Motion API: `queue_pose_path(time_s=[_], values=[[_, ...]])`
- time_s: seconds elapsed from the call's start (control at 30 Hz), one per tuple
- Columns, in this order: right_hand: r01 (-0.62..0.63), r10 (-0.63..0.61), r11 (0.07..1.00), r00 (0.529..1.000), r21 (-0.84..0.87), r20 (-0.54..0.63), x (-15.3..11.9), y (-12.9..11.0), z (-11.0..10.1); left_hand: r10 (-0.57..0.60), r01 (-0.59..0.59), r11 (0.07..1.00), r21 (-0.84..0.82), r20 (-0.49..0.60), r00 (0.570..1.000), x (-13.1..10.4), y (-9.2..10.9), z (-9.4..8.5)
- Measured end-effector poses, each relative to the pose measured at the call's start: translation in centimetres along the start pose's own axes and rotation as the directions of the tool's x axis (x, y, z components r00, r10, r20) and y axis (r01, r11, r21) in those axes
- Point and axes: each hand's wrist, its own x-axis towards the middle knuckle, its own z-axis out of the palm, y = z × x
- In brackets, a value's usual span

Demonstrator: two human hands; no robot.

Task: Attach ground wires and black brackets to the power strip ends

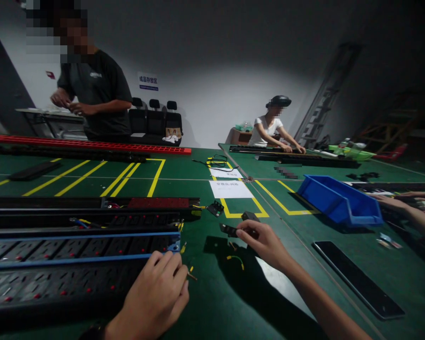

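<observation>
My left hand [156,293] is closed beside the right ends of the long black socket strips; its fingertips are turned away from view. A short wire end with a yellow sleeve [191,269] shows beside its fingers. The blue-edged socket strip [85,250] lies just beyond that hand. Raised over the table, my right hand [264,241] pinches a small black end piece [229,230] between thumb and fingers. Beneath it, a short green-yellow wire [238,259] lies on the table. A black bracket with holes [216,208] lies at the end of another open strip [159,203].
A blue bin [340,200] and a dark flat phone-like slab [357,278] lie to the right. White paper labels [231,189] and yellow tape mark the green table [212,307]. A long red rail [92,144] runs along the back. Two people work opposite; another person's hands [393,203] are at right.
</observation>
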Motion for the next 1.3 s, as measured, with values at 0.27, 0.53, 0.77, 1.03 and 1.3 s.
queue_pose_path(time_s=[0.27, 0.53, 0.77, 1.03, 1.3], values=[[0.277, -0.271, 0.961, 0.950, -0.020, 0.155, -2.3, -4.6, 3.7, -0.023, 0.023, 1.000, -0.001, -0.002, 1.000, 0.2, 0.5, -0.5], [0.381, -0.353, 0.924, 0.889, -0.043, 0.293, -3.2, -4.6, 4.6, -0.022, 0.023, 1.000, -0.001, 0.064, 0.998, -0.2, 0.2, -0.6], [0.413, -0.369, 0.910, 0.838, -0.027, 0.402, -3.1, -4.7, 4.7, -0.034, 0.031, 0.999, 0.035, 0.088, 0.996, -0.1, 0.3, -0.5], [0.471, -0.374, 0.876, 0.798, -0.101, 0.472, -3.0, -5.2, 4.8, -0.024, 0.021, 0.999, 0.030, 0.094, 0.995, 0.0, 0.5, -0.8], [0.486, -0.346, 0.844, 0.817, -0.226, 0.461, -3.3, -5.6, 4.9, -0.021, 0.020, 1.000, 0.017, 0.087, 0.996, 0.0, 0.4, -0.8]])
